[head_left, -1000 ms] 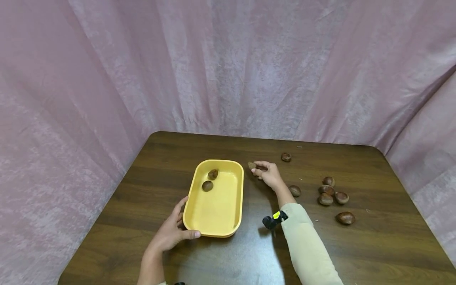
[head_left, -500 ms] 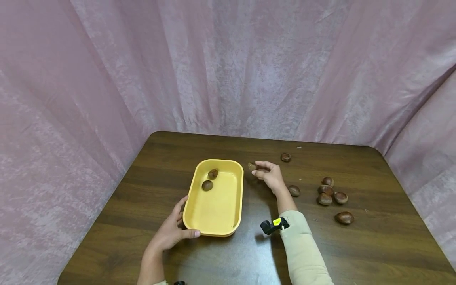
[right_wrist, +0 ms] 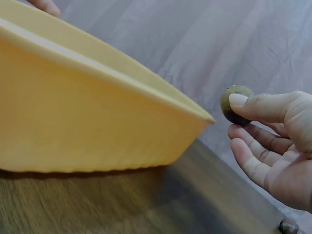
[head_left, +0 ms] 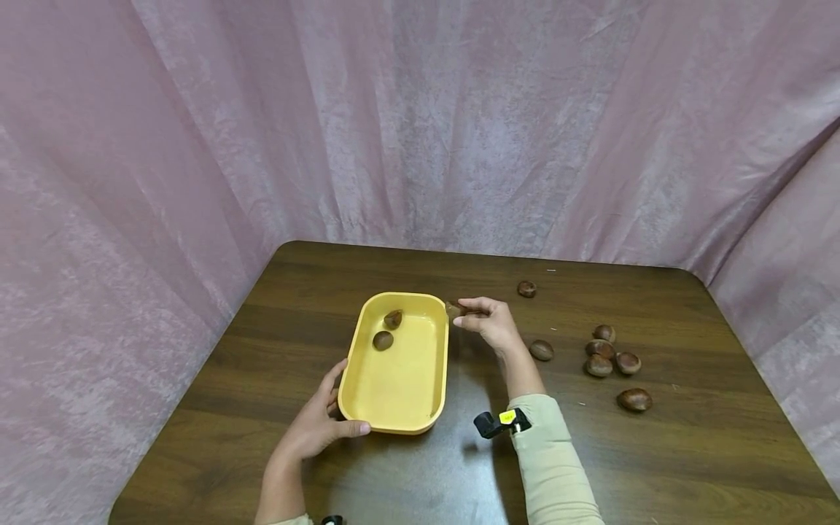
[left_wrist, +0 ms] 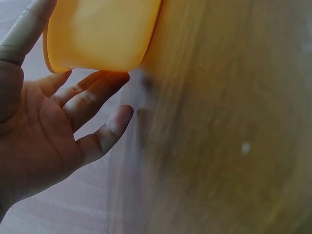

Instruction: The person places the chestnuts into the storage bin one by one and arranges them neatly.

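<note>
A yellow plastic tray (head_left: 394, 386) stands on the table with two chestnuts inside, one a pointed chestnut (head_left: 393, 319), the other a rounder chestnut (head_left: 383, 340). My left hand (head_left: 313, 429) holds the tray's near left corner, thumb along the front and fingers at the left side. In the left wrist view those fingers (left_wrist: 90, 100) reach along the tray's outer wall, the little finger apart from it. Just outside the tray's far right rim, my right hand (head_left: 496, 328) pinches a chestnut (right_wrist: 227, 104) between thumb and fingertips, raised about level with the rim.
Right of my right hand lie a single chestnut (head_left: 541, 350), another chestnut (head_left: 527, 289) farther back, a cluster of several chestnuts (head_left: 599, 350) and a larger chestnut (head_left: 634, 399). The wooden table (head_left: 262, 364) ends at a pink curtain (head_left: 420, 131).
My right hand has moved left with the pinched chestnut, from beside the tray to its far right rim. The left hand and the tray have stayed in place.
</note>
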The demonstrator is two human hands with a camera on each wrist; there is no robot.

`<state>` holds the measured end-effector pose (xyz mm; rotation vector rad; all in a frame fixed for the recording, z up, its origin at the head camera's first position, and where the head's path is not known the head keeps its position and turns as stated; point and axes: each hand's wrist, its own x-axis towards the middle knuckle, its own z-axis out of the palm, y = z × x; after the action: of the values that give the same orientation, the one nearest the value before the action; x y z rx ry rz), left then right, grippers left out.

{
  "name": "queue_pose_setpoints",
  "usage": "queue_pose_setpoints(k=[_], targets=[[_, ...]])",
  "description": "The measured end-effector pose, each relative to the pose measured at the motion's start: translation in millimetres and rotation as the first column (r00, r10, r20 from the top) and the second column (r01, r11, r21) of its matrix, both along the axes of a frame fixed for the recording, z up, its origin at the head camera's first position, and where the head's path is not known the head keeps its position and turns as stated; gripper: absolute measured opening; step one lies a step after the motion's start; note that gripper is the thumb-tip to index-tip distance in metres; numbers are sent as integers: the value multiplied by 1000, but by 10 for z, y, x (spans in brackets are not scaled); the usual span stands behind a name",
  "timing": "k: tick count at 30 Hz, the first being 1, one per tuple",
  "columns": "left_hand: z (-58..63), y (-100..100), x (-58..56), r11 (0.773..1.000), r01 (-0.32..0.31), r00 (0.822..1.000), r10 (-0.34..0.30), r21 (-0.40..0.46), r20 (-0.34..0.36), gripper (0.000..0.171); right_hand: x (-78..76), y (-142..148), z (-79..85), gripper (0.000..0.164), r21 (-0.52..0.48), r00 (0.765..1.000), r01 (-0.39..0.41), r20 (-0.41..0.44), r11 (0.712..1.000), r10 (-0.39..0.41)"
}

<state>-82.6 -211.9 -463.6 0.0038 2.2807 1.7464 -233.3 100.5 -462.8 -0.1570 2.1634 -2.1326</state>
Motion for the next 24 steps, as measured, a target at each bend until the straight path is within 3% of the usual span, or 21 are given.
queue_pose_setpoints(k=[10,18,24], targets=[[-23,-7,-15,1000,13,1000,-13,27,8,111,12,-90,146,39,69,990,-140,-10,988,141],[-5,-5,-13,1000,13,1000,-13,7,7,111,9,-198,303,39,98,950,-311,19,945,310],[2,1,10,1000,2,1000,-2,5,12,110,-68,-313,223,37,87,922,-387,25,918,387]])
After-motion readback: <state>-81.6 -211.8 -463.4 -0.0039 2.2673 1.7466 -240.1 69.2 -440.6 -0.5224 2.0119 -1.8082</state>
